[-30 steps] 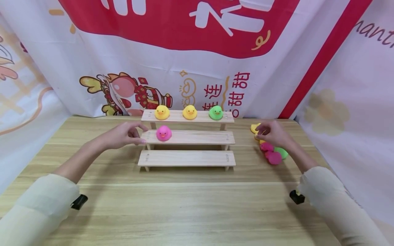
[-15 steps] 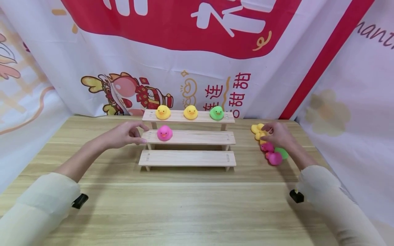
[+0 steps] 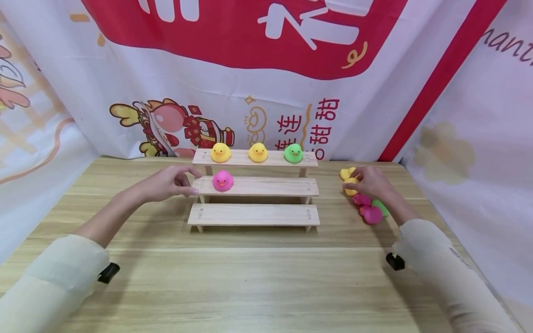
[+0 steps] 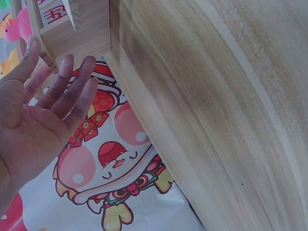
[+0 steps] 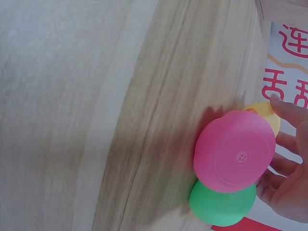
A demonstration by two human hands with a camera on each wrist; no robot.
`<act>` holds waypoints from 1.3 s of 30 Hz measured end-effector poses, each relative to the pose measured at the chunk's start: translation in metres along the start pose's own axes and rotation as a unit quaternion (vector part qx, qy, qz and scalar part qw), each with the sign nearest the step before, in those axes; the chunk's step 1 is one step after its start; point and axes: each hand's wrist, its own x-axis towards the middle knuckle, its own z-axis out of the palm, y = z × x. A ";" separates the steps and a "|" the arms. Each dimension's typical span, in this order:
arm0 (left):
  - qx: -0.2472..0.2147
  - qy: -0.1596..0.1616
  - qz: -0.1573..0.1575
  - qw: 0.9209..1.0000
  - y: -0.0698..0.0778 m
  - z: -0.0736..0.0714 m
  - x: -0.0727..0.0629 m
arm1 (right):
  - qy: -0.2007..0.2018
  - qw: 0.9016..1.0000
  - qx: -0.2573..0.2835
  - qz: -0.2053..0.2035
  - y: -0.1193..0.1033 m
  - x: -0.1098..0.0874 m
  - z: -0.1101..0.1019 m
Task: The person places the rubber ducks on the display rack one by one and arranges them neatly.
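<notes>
My left hand (image 3: 172, 181) holds the left end of the middle shelf of a three-tier wooden rack (image 3: 270, 186), thumb in front and index finger behind. In the left wrist view its other fingers (image 4: 72, 91) are loosely bent. On that shelf sits a pink rubber duck (image 3: 222, 181). My right hand (image 3: 372, 181) pinches a yellow rubber duck (image 3: 351, 186) at the right of the table. The right wrist view shows the thumb against this yellow duck (image 5: 269, 115), partly hidden behind a pink duck (image 5: 236, 151).
Two yellow ducks (image 3: 220, 152) (image 3: 258, 152) and a green duck (image 3: 293, 153) stand on the top shelf. Pink ducks (image 3: 372, 214), a green duck (image 3: 381, 207) and another yellow one (image 3: 346, 173) lie near my right hand. A printed cloth (image 3: 233, 83) hangs behind the table (image 3: 250, 282).
My right hand has moved slightly, closing its fingers on a yellow duck, which has shifted among its neighbours. The left hand and the ducks on the rack stay as they were.
</notes>
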 end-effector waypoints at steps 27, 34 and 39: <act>0.002 -0.001 -0.003 1.000 -0.001 0.000 -0.002 | 0.016 0.999 0.008 -0.036 -0.006 0.007 0.004; 0.001 -0.001 0.013 1.000 0.000 0.001 -0.001 | 0.017 0.999 0.008 -0.034 -0.009 0.008 0.009; 0.001 0.000 0.015 1.000 0.000 0.001 -0.001 | 0.006 0.999 0.004 -0.031 -0.011 0.007 0.009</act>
